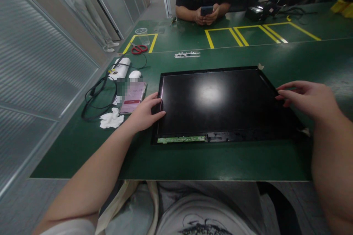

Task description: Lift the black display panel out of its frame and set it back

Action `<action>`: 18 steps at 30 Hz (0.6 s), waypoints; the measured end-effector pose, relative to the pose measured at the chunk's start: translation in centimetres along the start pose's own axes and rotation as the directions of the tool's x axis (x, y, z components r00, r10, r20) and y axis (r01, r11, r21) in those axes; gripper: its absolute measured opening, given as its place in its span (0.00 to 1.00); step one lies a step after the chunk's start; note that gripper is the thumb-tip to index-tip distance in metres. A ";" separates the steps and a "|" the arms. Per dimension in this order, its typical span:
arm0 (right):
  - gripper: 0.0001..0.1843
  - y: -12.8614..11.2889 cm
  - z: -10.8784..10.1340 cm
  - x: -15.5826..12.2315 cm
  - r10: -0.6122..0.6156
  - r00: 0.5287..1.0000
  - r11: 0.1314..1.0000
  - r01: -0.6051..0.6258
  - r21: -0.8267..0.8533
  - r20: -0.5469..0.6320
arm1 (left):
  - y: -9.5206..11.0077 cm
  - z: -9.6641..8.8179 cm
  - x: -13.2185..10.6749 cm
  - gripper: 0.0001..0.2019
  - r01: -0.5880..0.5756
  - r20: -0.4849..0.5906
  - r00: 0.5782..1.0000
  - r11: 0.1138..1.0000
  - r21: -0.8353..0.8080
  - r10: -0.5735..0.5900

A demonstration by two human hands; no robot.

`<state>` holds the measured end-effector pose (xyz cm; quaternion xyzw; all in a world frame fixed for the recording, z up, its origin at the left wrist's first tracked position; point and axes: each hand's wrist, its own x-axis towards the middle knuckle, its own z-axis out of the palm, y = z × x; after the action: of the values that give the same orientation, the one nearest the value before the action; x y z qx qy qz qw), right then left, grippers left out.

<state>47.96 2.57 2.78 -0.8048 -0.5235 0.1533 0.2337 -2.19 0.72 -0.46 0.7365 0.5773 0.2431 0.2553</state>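
Black and glossy, the rectangular screen panel in a thin dark frame [193, 112] lies face up on the dark green surface [215, 165] in the head view, between the fingers of both hands. The left hand [145, 115] has thumb and fingers parted widely across the left rim, probably to steady it; the right hand [314, 99] has its fingers bunched narrowly at the opposite rim, though I cannot tell whether they pinch it. Lying flat presumably supports so broad a sheet. A narrow green circuit-board strip [180, 139] sits along the near rim, below the left fingers. Left of those fingers, a pink-screened rectangular phone [134, 97] and a crumpled white tissue [111, 118] limit sideways room; bare surface beyond the far rim and right of the right fingers offers more, while the surface's front edge lies near
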 end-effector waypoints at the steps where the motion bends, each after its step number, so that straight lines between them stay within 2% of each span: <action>1: 0.13 0.1 0.0 0.1 -0.002 1.000 1.000 0.002 -0.006 -0.002 | 0.0 0.0 0.0 0.26 0.002 0.001 1.000 1.000 0.003 -0.002; 7: 0.14 0.5 0.4 0.4 0.050 0.999 0.998 -0.049 0.031 -0.019 | 0.4 0.2 -0.2 0.29 -0.011 0.022 1.000 0.998 0.065 0.010; 11: 0.17 0.8 0.9 0.6 0.051 0.995 0.998 -0.049 0.028 -0.085 | 0.8 0.5 -0.5 0.33 -0.043 0.043 0.998 0.987 0.156 0.036; 14: 0.24 1.6 1.5 1.2 -0.117 0.991 0.991 0.112 -0.075 -0.065 | 0.9 0.7 -0.6 0.33 -0.065 0.062 0.997 0.970 0.233 0.052; 16: 0.29 2.3 2.0 1.7 -0.287 0.957 0.953 0.290 -0.091 0.043 | 0.9 0.8 -0.5 0.32 -0.081 0.067 0.996 0.961 0.263 0.065; 18: 0.33 2.8 2.5 2.1 -0.379 0.912 0.912 0.397 -0.106 0.157 | 0.8 0.9 -0.5 0.31 -0.098 0.068 0.994 0.955 0.280 0.082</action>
<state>49.77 4.03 -0.82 -0.6864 -0.6968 0.1212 0.1688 -1.08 -0.04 -0.66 0.7974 0.5648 0.1487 0.1521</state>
